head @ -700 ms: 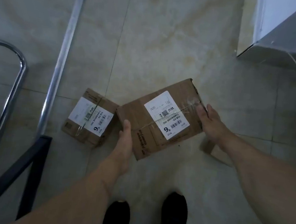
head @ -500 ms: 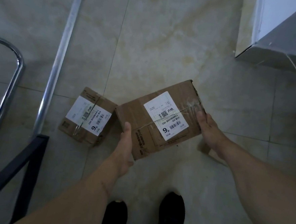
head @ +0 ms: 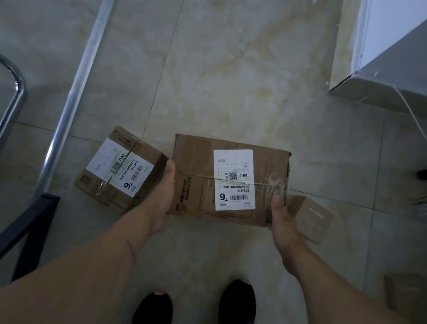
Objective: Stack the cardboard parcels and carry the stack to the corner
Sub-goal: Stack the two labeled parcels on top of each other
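Note:
A large cardboard parcel [head: 196, 178] with a white shipping label is held level in front of me, above the tiled floor. My left hand [head: 160, 198] grips its left side and my right hand [head: 280, 217] grips its right front corner. A smaller labelled parcel [head: 121, 168] lies on the floor just left of my left hand. A small plain parcel [head: 309, 219] lies on the floor at the right, partly hidden behind my right hand. Another brown parcel [head: 407, 297] shows dimly at the lower right.
A metal rail [head: 79, 81] runs along the floor at the left, beside a chrome tube frame [head: 6, 112] and a dark frame [head: 18, 234]. A white cabinet [head: 401, 68] stands at the upper right with a thin cable [head: 415, 120] trailing down. My black shoes [head: 237, 310] are at the bottom.
The large parcel has turned clockwise from a tilt to square with me. The small plain parcel at the right, mostly hidden before, has come into view.

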`<move>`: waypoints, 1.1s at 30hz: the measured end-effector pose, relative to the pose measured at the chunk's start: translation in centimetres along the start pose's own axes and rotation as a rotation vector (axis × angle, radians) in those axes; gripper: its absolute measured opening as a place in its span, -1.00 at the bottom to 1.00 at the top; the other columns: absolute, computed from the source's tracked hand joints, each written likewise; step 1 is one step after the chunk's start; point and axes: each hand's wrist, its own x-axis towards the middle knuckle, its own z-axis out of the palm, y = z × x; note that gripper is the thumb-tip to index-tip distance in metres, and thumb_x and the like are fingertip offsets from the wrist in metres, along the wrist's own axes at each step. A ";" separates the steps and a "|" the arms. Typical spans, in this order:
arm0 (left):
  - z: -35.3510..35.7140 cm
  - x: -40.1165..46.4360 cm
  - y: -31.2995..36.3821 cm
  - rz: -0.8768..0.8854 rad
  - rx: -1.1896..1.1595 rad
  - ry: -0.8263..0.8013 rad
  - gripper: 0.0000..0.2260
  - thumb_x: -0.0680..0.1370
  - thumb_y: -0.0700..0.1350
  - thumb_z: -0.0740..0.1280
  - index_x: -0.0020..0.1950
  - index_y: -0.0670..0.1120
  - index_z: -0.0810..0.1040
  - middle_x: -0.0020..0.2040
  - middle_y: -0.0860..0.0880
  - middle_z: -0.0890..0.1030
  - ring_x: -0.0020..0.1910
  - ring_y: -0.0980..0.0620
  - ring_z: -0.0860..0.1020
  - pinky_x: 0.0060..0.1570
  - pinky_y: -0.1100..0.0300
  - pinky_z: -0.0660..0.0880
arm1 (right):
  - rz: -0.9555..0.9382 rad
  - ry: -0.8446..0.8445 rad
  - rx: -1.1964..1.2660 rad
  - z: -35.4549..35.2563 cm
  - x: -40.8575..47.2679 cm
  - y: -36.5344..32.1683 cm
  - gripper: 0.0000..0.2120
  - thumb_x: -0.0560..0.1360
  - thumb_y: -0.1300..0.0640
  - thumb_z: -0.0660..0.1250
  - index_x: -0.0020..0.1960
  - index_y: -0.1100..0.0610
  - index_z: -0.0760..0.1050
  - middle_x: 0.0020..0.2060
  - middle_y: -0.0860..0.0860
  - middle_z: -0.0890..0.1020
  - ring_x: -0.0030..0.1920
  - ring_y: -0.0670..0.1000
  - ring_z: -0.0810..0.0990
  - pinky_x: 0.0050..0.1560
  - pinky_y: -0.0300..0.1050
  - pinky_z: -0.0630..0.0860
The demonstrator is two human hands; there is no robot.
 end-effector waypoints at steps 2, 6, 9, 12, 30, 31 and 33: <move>-0.3 0.1 0.0 -0.003 0.020 0.008 -0.33 0.57 0.43 -0.10 0.45 0.14 0.51 0.37 -0.02 0.60 0.37 -0.06 0.52 0.40 -0.09 0.38 | 0.020 0.016 -0.009 0.5 -0.4 0.6 0.25 0.19 -0.77 -0.04 0.69 -0.05 0.14 0.67 -0.02 0.21 0.63 0.09 0.25 0.60 0.23 0.17; -0.5 -0.5 -0.1 -0.012 0.022 0.005 -0.34 0.59 0.41 -0.12 0.46 0.13 0.51 0.38 -0.04 0.59 0.40 -0.08 0.49 0.48 -0.17 0.27 | 0.047 0.042 -0.028 0.8 -0.5 1.4 0.26 0.17 -0.79 -0.09 0.68 -0.08 0.16 0.67 -0.02 0.20 0.63 0.08 0.24 0.61 0.24 0.14; -0.4 -1.0 0.1 -0.009 0.007 0.008 -0.35 0.60 0.40 -0.12 0.43 0.13 0.52 0.37 -0.04 0.60 0.39 -0.09 0.50 0.47 -0.17 0.28 | 0.045 0.046 -0.052 0.6 -0.4 1.4 0.21 0.19 -0.78 -0.10 0.65 -0.11 0.25 0.64 0.02 0.28 0.63 0.08 0.24 0.61 0.25 0.15; -0.9 -1.3 0.2 0.003 -0.009 -0.004 -0.33 0.56 0.45 -0.11 0.37 0.16 0.58 0.36 -0.02 0.61 0.34 -0.03 0.53 0.46 -0.14 0.30 | 0.020 0.096 -0.070 0.5 -0.6 0.9 0.14 0.25 -0.75 -0.07 0.61 -0.08 0.32 0.60 0.07 0.35 0.59 0.13 0.30 0.58 0.26 0.21; -16.0 -3.0 -2.2 -0.008 -0.492 0.425 -0.33 0.63 0.37 -0.11 0.64 0.04 0.15 0.59 0.03 0.25 0.58 -0.06 0.17 0.55 -0.10 0.05 | -0.556 -0.246 -0.802 20.3 -1.9 -19.2 -0.26 0.66 -0.30 0.06 0.71 0.07 0.05 0.71 0.06 0.05 0.68 0.10 0.08 0.63 0.09 0.08; -16.5 -2.7 -2.8 -0.034 -0.521 0.414 -0.31 0.61 0.40 -0.10 0.64 0.06 0.14 0.63 0.01 0.21 0.59 -0.08 0.14 0.55 -0.14 0.03 | -0.570 -0.283 -0.899 21.7 -1.7 -19.5 -0.24 0.65 -0.32 0.06 0.71 0.04 0.02 0.71 0.05 0.02 0.69 0.10 0.06 0.63 0.13 0.08; -17.4 -1.6 -4.1 -0.080 -0.570 0.363 -0.25 0.56 0.46 -0.07 0.65 0.09 0.10 0.65 0.00 0.15 0.61 -0.11 0.10 0.54 -0.16 0.06 | -0.572 -0.350 -1.022 24.0 -1.3 -19.8 -0.21 0.63 -0.35 0.07 0.72 0.02 -0.02 0.71 0.04 -0.01 0.69 0.11 0.05 0.63 0.16 0.08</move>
